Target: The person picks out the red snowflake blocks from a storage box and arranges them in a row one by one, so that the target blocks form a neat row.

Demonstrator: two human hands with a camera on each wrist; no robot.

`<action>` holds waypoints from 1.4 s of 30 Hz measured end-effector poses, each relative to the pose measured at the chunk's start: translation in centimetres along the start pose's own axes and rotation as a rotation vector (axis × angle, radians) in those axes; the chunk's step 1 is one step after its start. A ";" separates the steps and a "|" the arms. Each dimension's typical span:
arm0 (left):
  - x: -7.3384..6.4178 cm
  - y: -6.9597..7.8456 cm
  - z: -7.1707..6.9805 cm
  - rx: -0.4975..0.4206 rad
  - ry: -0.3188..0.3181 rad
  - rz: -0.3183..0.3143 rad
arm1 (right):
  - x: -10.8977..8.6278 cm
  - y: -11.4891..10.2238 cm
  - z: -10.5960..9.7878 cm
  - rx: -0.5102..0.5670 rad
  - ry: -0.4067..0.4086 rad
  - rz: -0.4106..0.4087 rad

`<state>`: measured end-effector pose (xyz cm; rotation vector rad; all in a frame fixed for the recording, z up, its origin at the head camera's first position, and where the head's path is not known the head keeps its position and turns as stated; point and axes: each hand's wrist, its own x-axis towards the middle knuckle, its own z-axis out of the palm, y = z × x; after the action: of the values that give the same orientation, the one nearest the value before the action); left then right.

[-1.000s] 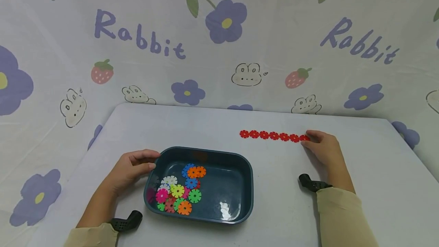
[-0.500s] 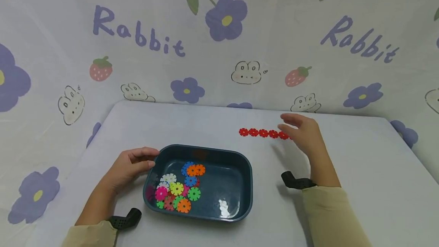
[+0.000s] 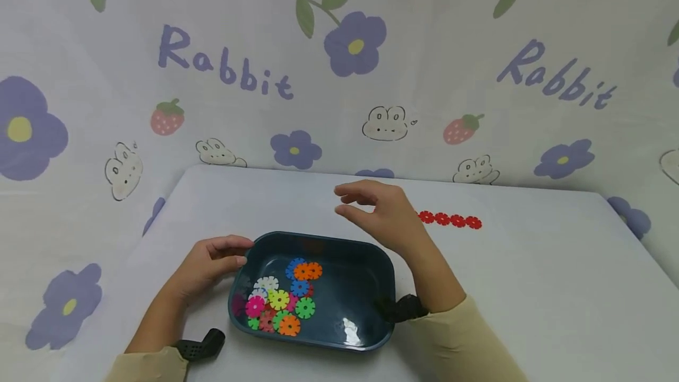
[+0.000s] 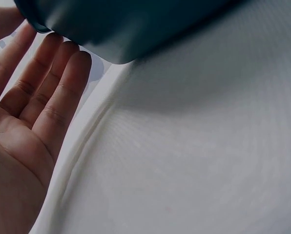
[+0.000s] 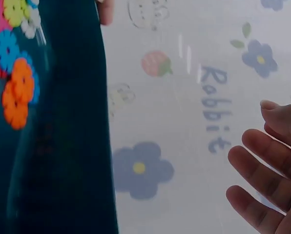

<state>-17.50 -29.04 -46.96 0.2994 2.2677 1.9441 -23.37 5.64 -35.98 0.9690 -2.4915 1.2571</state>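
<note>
My right hand [image 3: 387,214] hangs above the white bench [image 3: 530,276], just beyond the far rim of the dark teal plastic tray with rounded corners [image 3: 355,287], its fingers spread loosely and holding nothing. From those fingers the loose, multicoloured, notched plastic discs [image 3: 278,299] lie leftward and nearer me, heaped in the tray's left half. My left hand [image 3: 204,264] is closer to them, its fingers nearly straight, touching the tray's left rim. The straight row of red plastic flower-shaped discs [image 3: 442,219] lies right of my right fingertips, its long axis running left to right.

Half a second ago my right hand covered the row's right end; now that end shows, and my hand blocks the left end instead. My left hand has stayed at the rim.
</note>
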 end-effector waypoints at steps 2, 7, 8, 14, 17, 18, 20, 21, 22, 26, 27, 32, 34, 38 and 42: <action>0.0 -0.1 0.0 -0.001 0.004 -0.006 | 0.6 -0.5 0.9 0.009 -0.036 -0.033; 0.1 -0.2 0.0 0.002 0.021 -0.027 | 1.5 -0.7 3.3 0.024 -0.171 -0.024; 0.1 -0.2 0.0 0.006 0.020 -0.028 | 1.6 -0.6 3.7 0.025 -0.206 -0.011; 0.3 -0.1 0.1 0.016 0.008 -0.019 | 1.7 0.0 5.5 0.038 -0.459 0.079; 0.3 0.0 0.2 0.001 0.010 -0.023 | 1.7 0.3 6.1 0.059 -0.624 0.134; 0.3 0.0 0.2 -0.001 0.011 -0.024 | 1.6 0.4 6.3 0.059 -0.686 0.153; 0.3 0.1 0.2 -0.005 0.010 -0.026 | 1.5 0.5 6.7 0.037 -0.806 0.189; 0.3 0.1 0.2 -0.005 0.009 -0.025 | 1.4 0.6 6.9 0.020 -0.858 0.209; 0.3 0.0 0.2 -0.005 0.008 -0.025 | 1.2 0.7 7.2 -0.001 -0.900 0.227; 0.2 0.0 0.2 -0.001 0.007 -0.033 | 0.8 0.7 7.8 -0.085 -0.972 0.263; 0.2 0.1 0.2 -0.001 0.007 -0.036 | 0.7 0.7 8.0 -0.103 -0.972 0.258; 0.1 0.1 0.3 0.002 0.014 -0.055 | 0.7 0.7 8.5 -0.160 -0.950 0.189; 0.1 0.2 0.3 0.001 0.013 -0.053 | 0.7 0.7 8.7 -0.167 -0.943 0.172; 0.1 0.2 0.3 -0.001 0.009 -0.040 | 0.7 0.7 9.0 -0.183 -0.933 0.159; 0.1 0.2 0.3 -0.005 0.009 -0.038 | 0.7 0.7 9.4 -0.198 -0.927 0.146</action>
<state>-17.53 -28.70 -46.81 0.2462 2.2562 1.9366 -23.25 -1.62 -41.96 1.6006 -3.3130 0.6124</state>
